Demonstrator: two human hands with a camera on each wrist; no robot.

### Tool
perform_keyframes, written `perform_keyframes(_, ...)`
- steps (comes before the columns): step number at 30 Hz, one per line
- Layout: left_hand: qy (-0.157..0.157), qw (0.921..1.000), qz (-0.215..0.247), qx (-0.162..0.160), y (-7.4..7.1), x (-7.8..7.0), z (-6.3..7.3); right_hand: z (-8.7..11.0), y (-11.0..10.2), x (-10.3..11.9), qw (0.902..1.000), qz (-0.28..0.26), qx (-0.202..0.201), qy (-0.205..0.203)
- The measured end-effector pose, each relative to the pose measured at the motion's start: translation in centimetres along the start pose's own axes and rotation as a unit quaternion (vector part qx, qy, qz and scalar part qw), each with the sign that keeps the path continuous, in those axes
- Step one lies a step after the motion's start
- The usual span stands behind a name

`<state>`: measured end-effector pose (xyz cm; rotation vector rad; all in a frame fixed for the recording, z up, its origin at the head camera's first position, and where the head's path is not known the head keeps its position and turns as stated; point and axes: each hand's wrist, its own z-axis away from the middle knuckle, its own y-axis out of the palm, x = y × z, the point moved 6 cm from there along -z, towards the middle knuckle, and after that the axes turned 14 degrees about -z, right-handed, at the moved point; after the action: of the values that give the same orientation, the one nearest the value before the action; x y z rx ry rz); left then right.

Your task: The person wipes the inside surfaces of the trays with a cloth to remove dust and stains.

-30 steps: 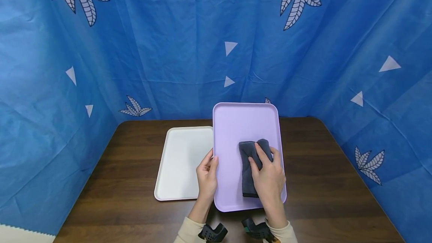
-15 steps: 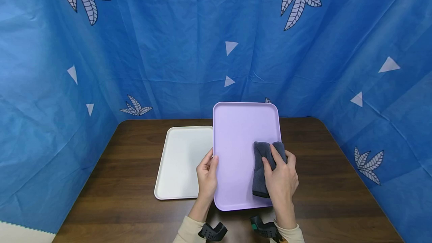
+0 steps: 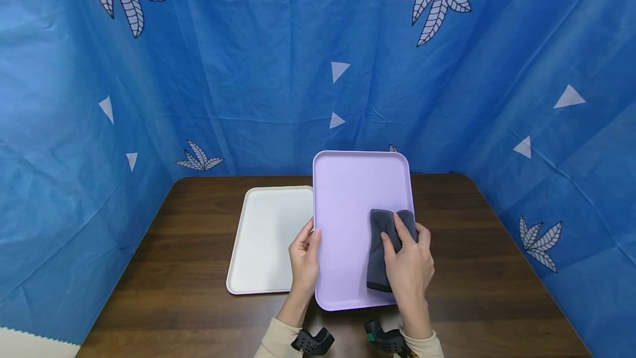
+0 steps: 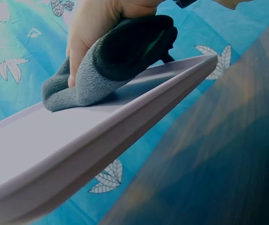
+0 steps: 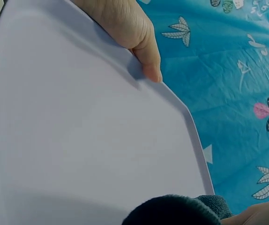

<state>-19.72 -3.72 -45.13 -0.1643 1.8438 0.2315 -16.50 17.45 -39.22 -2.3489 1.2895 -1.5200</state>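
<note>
A purple rectangular tray (image 3: 348, 192) is held up off the table, tilted, by my left hand (image 3: 305, 261). The left thumb lies on the tray's left rim, with the other fingers behind it. My right hand (image 3: 409, 264) grips a folded dark grey cloth (image 3: 379, 253) and presses it on the right part of the tray's inner face. In the left wrist view the cloth (image 4: 90, 84) bulges under the right hand and touches the tray (image 4: 87, 136). The right wrist view shows the left hand (image 5: 130, 28) on the tray's edge.
A white tray (image 3: 265, 236) lies on the brown wooden table (image 3: 189, 258), left of the purple one and partly covered by it. Blue patterned curtain (image 3: 238, 70) surrounds the table at the back and sides.
My right hand has slid the cloth rightward across the purple tray, then slightly back to the left. The left hand and the tray have stayed almost still.
</note>
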Motion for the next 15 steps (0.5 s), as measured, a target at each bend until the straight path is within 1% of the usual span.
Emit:
perform_keyframes(10,0.002,1.0000,0.002,-0.003,0.0,-0.1,0.0,0.6,1.1,1.5,0.9996,-0.009,0.007,-0.026)
perform_keyframes(15,0.002,1.0000,-0.004,-0.001,0.0,-0.1,0.0,0.9,1.7,2.5,0.9983,-0.007,0.008,-0.057)
